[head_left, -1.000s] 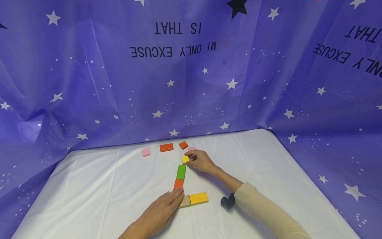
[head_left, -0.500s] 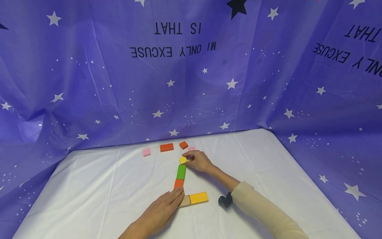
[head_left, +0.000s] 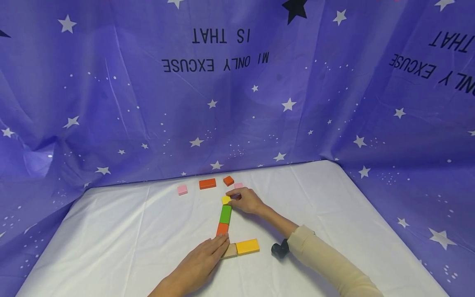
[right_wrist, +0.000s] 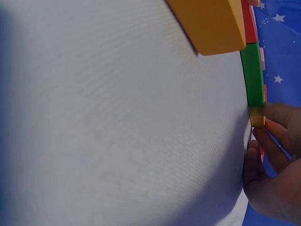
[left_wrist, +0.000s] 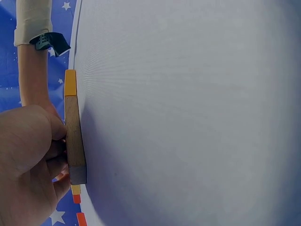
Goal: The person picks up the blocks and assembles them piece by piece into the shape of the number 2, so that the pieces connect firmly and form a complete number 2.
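Observation:
A small yellow block (head_left: 226, 200) sits at the far end of a green block (head_left: 225, 214), and my right hand (head_left: 248, 201) pinches it between thumb and fingers. In the right wrist view the yellow block (right_wrist: 257, 117) meets the end of the green block (right_wrist: 253, 75). A red block (head_left: 222, 229) continues the line towards me. My left hand (head_left: 202, 258) rests with fingers together over the red block's near end and a plain wooden block (head_left: 230, 251), covering part of both. In the left wrist view its fingers touch the wooden block (left_wrist: 74, 136). An orange-yellow block (head_left: 248, 246) adjoins the wooden one.
Towards the back lie a pink block (head_left: 182, 189), a long orange-red block (head_left: 207, 184), a small orange-red block (head_left: 228, 180) and another pink block (head_left: 238, 185) partly behind the right hand. A black wrist camera (head_left: 280, 249) hangs by the right sleeve. Purple star-patterned cloth (head_left: 237, 123) surrounds the white table (head_left: 111, 239).
My right hand has slid the yellow block a little to the left, over the far end of the green block's line. The left hand stays where it was.

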The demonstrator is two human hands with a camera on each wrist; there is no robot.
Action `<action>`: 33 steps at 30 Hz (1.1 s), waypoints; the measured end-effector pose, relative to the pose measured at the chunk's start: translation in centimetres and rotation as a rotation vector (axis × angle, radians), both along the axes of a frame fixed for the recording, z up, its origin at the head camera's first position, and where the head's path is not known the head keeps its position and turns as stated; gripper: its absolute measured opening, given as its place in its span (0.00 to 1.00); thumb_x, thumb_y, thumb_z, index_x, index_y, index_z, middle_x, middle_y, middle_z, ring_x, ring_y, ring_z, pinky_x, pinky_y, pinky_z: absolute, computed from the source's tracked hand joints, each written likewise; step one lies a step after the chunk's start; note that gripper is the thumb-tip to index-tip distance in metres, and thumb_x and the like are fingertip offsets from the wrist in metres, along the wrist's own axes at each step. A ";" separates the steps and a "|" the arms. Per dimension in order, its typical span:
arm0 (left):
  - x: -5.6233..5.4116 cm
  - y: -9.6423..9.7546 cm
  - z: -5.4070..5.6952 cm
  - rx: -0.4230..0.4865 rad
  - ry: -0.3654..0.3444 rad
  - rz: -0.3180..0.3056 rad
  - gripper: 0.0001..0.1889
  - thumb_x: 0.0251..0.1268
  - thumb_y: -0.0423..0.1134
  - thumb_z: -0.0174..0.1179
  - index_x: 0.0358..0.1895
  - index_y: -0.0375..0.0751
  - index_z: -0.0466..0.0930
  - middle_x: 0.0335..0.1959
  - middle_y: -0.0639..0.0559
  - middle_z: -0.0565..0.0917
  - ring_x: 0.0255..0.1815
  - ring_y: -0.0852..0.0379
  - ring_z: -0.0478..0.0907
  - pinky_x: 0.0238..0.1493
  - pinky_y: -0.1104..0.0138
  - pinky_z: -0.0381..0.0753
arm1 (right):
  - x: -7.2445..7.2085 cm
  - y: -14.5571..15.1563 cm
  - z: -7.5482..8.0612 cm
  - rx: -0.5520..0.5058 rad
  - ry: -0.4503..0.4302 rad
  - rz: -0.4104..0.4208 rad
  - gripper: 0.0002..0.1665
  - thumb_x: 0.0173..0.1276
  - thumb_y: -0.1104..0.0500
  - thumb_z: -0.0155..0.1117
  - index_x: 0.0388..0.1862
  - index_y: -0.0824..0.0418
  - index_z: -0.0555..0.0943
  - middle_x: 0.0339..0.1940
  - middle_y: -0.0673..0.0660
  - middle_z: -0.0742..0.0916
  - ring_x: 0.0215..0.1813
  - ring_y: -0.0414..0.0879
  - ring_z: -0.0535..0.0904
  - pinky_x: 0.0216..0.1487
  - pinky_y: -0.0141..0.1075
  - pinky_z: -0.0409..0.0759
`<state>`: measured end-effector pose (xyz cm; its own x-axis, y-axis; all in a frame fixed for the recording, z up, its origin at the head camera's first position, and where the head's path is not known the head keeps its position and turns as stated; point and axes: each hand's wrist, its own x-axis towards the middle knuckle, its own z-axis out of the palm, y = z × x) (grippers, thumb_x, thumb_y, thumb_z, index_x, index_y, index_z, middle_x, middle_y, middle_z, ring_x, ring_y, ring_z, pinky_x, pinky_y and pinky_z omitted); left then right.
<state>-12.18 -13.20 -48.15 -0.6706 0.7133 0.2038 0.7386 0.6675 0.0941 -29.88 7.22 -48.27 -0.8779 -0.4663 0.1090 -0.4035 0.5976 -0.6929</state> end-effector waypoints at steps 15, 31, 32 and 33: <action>0.0 0.0 0.1 -0.006 -0.019 0.001 0.26 0.72 0.34 0.58 0.70 0.32 0.69 0.73 0.41 0.68 0.72 0.48 0.66 0.67 0.53 0.71 | -0.1 0.0 -0.1 -0.004 -0.010 0.013 0.18 0.65 0.59 0.70 0.54 0.58 0.87 0.45 0.51 0.89 0.40 0.43 0.81 0.44 0.35 0.80; 0.0 0.0 0.1 -0.029 -0.033 0.017 0.26 0.73 0.35 0.57 0.71 0.32 0.69 0.73 0.41 0.67 0.72 0.48 0.66 0.68 0.53 0.70 | -0.1 0.1 -0.2 -0.002 -0.013 0.014 0.18 0.65 0.59 0.70 0.54 0.58 0.87 0.46 0.51 0.89 0.39 0.42 0.81 0.44 0.34 0.80; 0.0 0.0 0.1 -0.030 -0.031 0.017 0.26 0.73 0.35 0.57 0.71 0.32 0.69 0.73 0.41 0.67 0.72 0.48 0.66 0.68 0.54 0.70 | -0.1 0.1 -0.2 -0.002 -0.013 0.015 0.18 0.65 0.59 0.70 0.54 0.58 0.87 0.46 0.51 0.89 0.39 0.42 0.81 0.44 0.34 0.80; 0.0 0.0 0.1 -0.032 -0.028 0.016 0.25 0.73 0.35 0.57 0.71 0.32 0.69 0.73 0.41 0.67 0.72 0.48 0.66 0.67 0.54 0.70 | -0.1 0.1 -0.2 -0.002 -0.013 0.016 0.18 0.65 0.59 0.70 0.54 0.58 0.87 0.46 0.51 0.89 0.39 0.42 0.81 0.44 0.35 0.80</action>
